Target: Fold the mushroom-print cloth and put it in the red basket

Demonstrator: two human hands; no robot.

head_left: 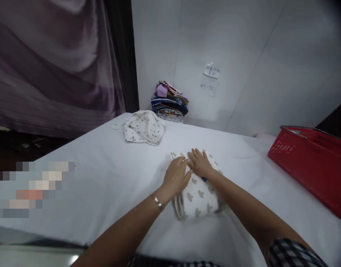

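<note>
A folded white cloth (197, 198) with grey-brown shapes lies on the white-covered table (126, 178), its layered fold facing left. My left hand (177, 174), with a bracelet at the wrist, rests on the cloth's upper left part, fingers spread a little. Flat on its top, just to the right, lies my right hand (199, 163) with its fingers apart. The two hands are very close together, and neither grips the cloth. A small dark spot shows on the cloth beside my right wrist.
A crumpled patterned white cloth (145, 128) lies at the back left. Behind the table edge stands a stack of folded fabrics (170, 102) by the wall. A red basket (312, 163) is at the right. A purple curtain (53, 66) hangs at the left.
</note>
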